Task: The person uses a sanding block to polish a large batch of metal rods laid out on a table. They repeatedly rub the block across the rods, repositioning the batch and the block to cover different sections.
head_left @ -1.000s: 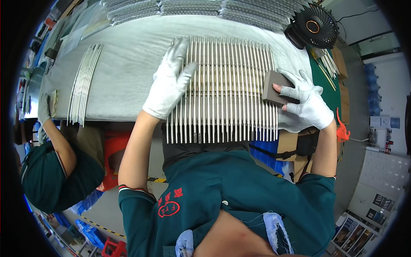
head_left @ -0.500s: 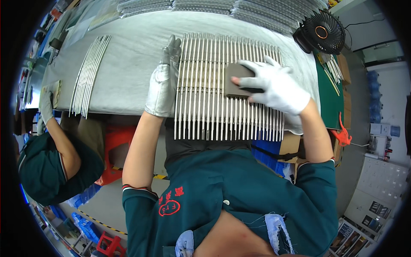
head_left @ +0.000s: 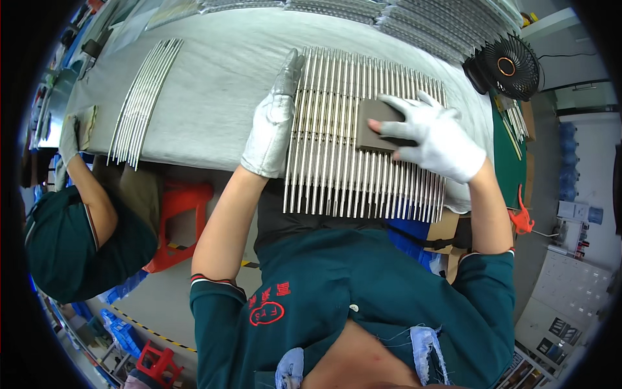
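A wide row of thin silvery metal rods (head_left: 315, 172) lies side by side on the white-covered table, their near ends sticking out past its front edge. My left hand (head_left: 275, 120), in a white glove, lies stretched flat along the row's left side, fingers together and touching the outermost rod. On top of the rods, right of the middle, rests a grey-brown rectangular block (head_left: 371, 133), perhaps a sanding sponge. My gloved right hand (head_left: 440, 135) grips its right side with fingers spread over it; one bare fingertip shows through the glove. The block's underside is hidden.
A smaller bunch of rods (head_left: 144, 104) lies on the table (head_left: 214, 84) to the left. Stacked rods in clear wrapping (head_left: 440, 32) line the back. A black fan (head_left: 508, 67) stands at the far right. A co-worker's gloved hand (head_left: 70, 139) is at the far left.
The whole view has shifted, so table, rods and hands appear farther right. Against the rods, the block and right hand sit very slightly farther left. The left hand keeps its place along the edge.
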The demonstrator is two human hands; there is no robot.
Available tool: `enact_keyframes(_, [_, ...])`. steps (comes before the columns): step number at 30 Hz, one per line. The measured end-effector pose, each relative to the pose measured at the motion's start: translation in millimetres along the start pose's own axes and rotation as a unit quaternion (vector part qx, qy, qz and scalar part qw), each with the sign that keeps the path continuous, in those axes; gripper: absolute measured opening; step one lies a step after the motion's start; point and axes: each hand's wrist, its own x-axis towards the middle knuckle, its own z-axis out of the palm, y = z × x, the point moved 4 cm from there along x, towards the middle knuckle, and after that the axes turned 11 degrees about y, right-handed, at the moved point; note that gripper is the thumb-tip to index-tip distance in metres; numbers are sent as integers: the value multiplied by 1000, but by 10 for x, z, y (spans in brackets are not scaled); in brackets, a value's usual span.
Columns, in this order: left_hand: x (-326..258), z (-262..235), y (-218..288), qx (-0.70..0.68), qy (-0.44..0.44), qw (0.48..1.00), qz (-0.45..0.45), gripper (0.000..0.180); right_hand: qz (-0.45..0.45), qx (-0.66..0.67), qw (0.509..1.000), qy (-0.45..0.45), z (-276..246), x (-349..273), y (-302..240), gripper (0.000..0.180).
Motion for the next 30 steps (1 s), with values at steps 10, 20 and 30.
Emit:
enact_keyframes(10, [25,48,25,-71,-12,997,-22,78,-108,20,987,118,67,400,-482,50])
enact_keyframes(20, [25,54,64,-76,-14,997,-26,78,-83,21,988,126,122,424,-577,51])
enact_keyframes(30, [46,122,127,267,-35,957,105,63,111,26,993,11,-34,-640,389,59])
